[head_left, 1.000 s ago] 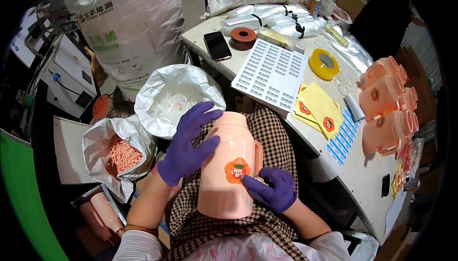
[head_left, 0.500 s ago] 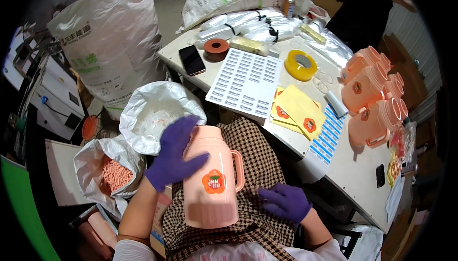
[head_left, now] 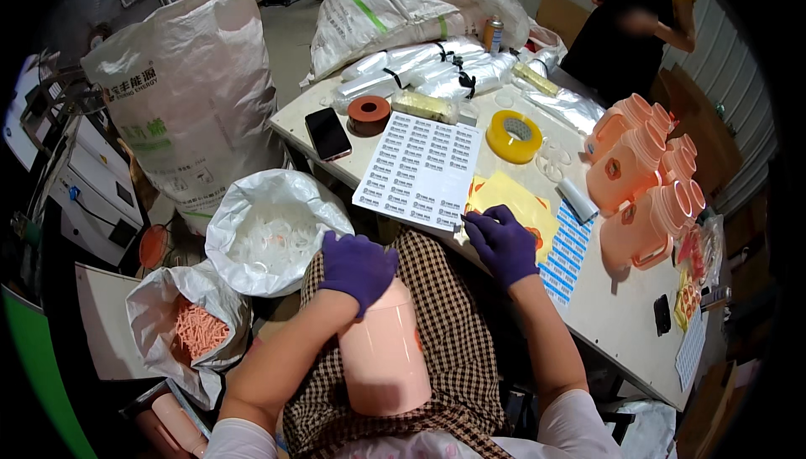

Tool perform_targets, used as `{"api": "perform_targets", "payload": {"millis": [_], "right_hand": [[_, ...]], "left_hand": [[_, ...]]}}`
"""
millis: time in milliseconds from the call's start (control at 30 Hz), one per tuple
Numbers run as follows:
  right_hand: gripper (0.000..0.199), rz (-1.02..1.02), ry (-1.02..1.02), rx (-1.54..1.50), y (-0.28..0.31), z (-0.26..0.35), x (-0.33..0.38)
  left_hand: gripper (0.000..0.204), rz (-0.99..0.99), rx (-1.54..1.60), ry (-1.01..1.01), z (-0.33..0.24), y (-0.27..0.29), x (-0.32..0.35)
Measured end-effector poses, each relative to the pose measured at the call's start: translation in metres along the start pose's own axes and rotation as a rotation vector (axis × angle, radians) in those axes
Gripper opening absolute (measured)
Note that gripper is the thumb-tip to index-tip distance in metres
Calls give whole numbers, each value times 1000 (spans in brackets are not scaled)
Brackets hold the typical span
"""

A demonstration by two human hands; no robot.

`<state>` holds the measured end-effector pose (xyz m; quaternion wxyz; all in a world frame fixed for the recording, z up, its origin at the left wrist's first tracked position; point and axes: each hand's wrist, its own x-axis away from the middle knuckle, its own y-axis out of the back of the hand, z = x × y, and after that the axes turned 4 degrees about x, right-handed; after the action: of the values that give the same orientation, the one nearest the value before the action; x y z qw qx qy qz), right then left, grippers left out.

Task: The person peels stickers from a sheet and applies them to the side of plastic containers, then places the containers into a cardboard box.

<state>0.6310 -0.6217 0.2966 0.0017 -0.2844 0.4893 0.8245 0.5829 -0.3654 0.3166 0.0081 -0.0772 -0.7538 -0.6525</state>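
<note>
A glossy pink plastic jug (head_left: 384,354) lies on my lap, its neck pointing away from me. My left hand (head_left: 361,270), in a purple glove, is wrapped over the neck end and hides it. Only the edge of the jug's orange sticker shows on its right side, and its handle is out of sight. At the table's edge my right hand (head_left: 504,245), also gloved, has thumb and forefinger together by the near right corner of a white label sheet (head_left: 420,169). Whatever is between those fingertips is too small to tell. Yellow sticker sheets (head_left: 512,199) lie partly under this hand.
Several pink jugs (head_left: 625,165) stand at the table's right. Clear tape (head_left: 514,136), a brown roll (head_left: 368,115), a phone (head_left: 327,133) and blue-striped labels (head_left: 567,253) lie on the table. Open white sacks (head_left: 222,245) stand at my left. Another person (head_left: 630,31) stands beyond the table.
My right hand has moved from my lap up to the label sheet's corner. My left hand has shifted onto the jug's neck, and the jug has turned, its sticker now facing right.
</note>
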Motion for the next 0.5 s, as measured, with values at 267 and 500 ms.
{"api": "perform_targets", "payload": {"millis": [267, 500], "right_hand": [[19, 99, 2, 172, -38, -6, -13], [23, 176, -66, 227, -51, -21, -20]], "left_hand": [[62, -67, 2, -544, -9, -19, -60], [57, -97, -14, -561, -4, -36, -69]]}}
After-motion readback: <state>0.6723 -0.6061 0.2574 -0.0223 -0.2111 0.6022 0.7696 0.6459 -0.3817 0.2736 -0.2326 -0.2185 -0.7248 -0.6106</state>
